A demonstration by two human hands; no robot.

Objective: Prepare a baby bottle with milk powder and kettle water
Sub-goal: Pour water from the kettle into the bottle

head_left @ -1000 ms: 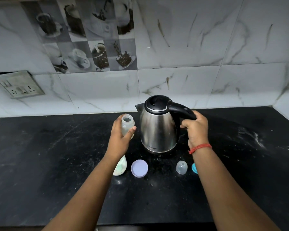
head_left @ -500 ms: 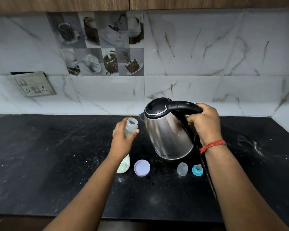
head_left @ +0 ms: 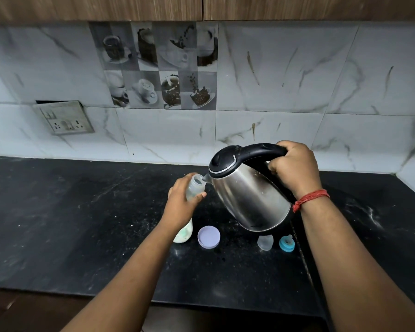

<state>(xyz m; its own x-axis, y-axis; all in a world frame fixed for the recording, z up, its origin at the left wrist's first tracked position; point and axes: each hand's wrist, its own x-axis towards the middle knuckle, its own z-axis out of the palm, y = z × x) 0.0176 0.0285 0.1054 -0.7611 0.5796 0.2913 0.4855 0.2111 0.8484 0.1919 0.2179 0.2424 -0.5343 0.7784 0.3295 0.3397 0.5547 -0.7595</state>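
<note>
the right hand (head_left: 295,167) grips the black handle of a tilted stainless-steel kettle (head_left: 249,195), its spout at the mouth of a clear plastic baby bottle (head_left: 195,186) held by the left hand (head_left: 181,204) above the black stone desk (head_left: 58,224); a round lilac lid (head_left: 209,236) lies below.

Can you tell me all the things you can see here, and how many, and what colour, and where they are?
kettle: 1, shiny steel with black lid and handle, tilted in the air, spout at the bottle's mouth
baby bottle: 1, clear, held above the counter
container: 1, whitish green, on the counter, partly hidden by the left wrist
round lid: 1, lilac, on the counter
clear cap: 1, see-through, on the counter under the kettle
teat ring: 1, blue, right of the clear cap
counter: 1, black
socket plate: 1, grey, on the wall
left hand: 1, holds the baby bottle
right hand: 1, red thread at the wrist, grips the kettle handle
</note>
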